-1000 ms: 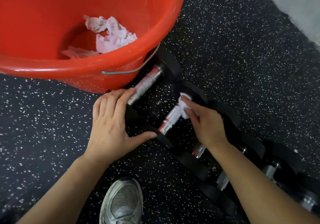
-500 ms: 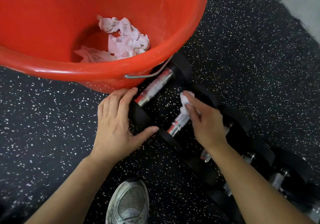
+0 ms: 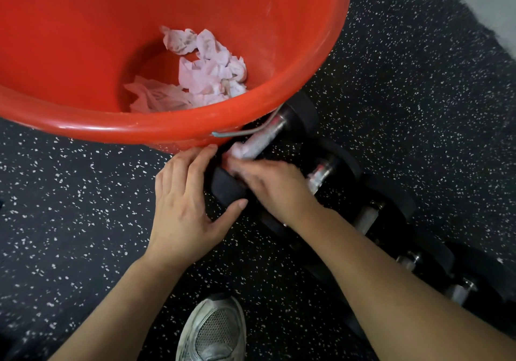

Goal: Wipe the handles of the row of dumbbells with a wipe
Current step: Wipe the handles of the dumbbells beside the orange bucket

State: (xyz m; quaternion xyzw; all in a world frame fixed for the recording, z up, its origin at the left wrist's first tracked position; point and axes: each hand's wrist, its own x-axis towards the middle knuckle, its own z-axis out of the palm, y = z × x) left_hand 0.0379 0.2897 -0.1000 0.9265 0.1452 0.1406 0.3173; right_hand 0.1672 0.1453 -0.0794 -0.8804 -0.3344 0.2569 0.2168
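The wipe [image 3: 242, 148], pinched in the right hand [image 3: 275, 184], had been shifted from the second dumbbell's handle [image 3: 321, 175] onto the first dumbbell's handle [image 3: 265, 140], whose weight was steadied by the flat, unclenched left hand [image 3: 181, 201], so the row's end seemed reached.

Even, soft indoor light, little shadow; the right hand [image 3: 275, 186] and wipe [image 3: 241, 148] smear with motion blur
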